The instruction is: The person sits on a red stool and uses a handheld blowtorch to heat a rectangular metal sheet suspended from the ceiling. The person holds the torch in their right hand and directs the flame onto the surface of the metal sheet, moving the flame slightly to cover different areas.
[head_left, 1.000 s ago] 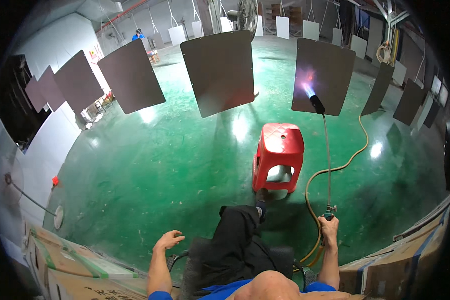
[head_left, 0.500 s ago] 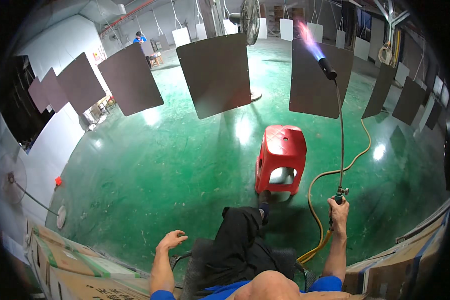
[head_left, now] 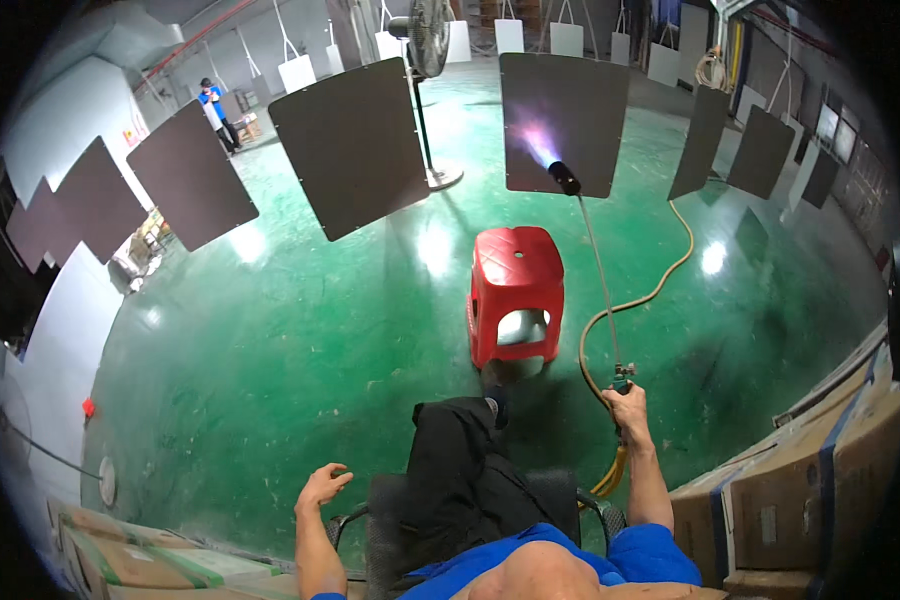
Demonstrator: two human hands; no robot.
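In my right hand [head_left: 627,412] is the grip of a long-necked gas torch [head_left: 599,270], its fingers wrapped round it. The torch reaches forward, and its black burner [head_left: 564,178] sends out a blue-and-pink flame [head_left: 538,143]. The flame overlaps a dark hanging panel [head_left: 580,100]; how far apart they are I cannot tell. A tan hose [head_left: 638,302] curves across the floor beside the torch, and yellow hose shows below my hand. Above the chair's left armrest [head_left: 345,525], my left hand [head_left: 322,484] is open and holds nothing.
A red plastic stool [head_left: 517,270] stands ahead of my leg on the green floor [head_left: 300,330]. Several more dark panels [head_left: 350,140] hang in a row. A standing fan [head_left: 428,40] and another person [head_left: 215,108] are farther back. Cardboard boxes [head_left: 800,490] flank my chair.
My view has shifted, so the panels and stool sit farther left. My right hand has moved the torch left and down; its flame now overlaps the panel's lower left part.
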